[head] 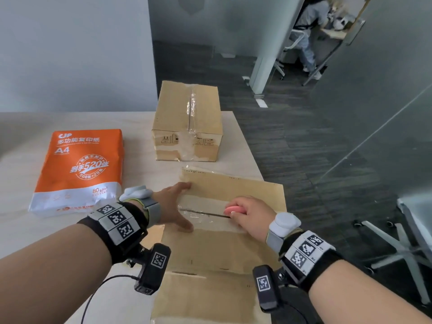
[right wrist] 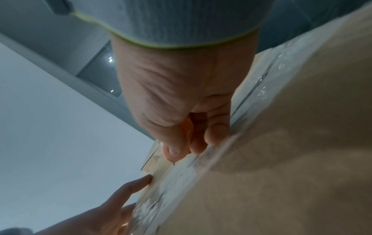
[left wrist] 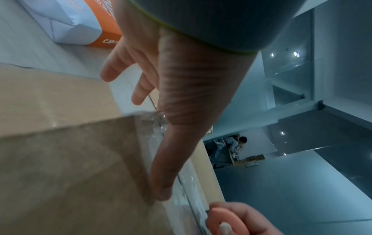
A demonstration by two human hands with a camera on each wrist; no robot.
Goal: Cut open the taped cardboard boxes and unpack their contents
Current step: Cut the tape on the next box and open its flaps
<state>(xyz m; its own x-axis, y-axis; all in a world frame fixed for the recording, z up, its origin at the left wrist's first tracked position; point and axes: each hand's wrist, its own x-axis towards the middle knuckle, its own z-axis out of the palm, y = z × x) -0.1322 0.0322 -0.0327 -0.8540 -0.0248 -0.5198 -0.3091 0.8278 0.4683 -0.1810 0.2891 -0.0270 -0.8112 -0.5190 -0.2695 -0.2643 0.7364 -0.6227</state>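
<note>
A large cardboard box [head: 219, 249] lies near me at the table's right edge, with clear tape [head: 203, 213] along its top seam. A dark slit runs along the seam from the left end to my right hand. My right hand [head: 247, 215] grips a small pink cutter [head: 233, 210] on the seam; the cutter [left wrist: 216, 222] also shows in the left wrist view. My left hand [head: 174, 206] presses flat on the box's left end, thumb [left wrist: 165, 182] beside the tape, fingers spread over the edge. A second taped box [head: 187, 122] stands farther back.
An orange and white ream of A4 paper [head: 79, 169] lies on the table [head: 21, 146] to the left. The table's right edge drops to dark carpet. A person sits at a desk [head: 311, 31] far behind glass partitions. A white chair base [head: 397, 244] stands at the right.
</note>
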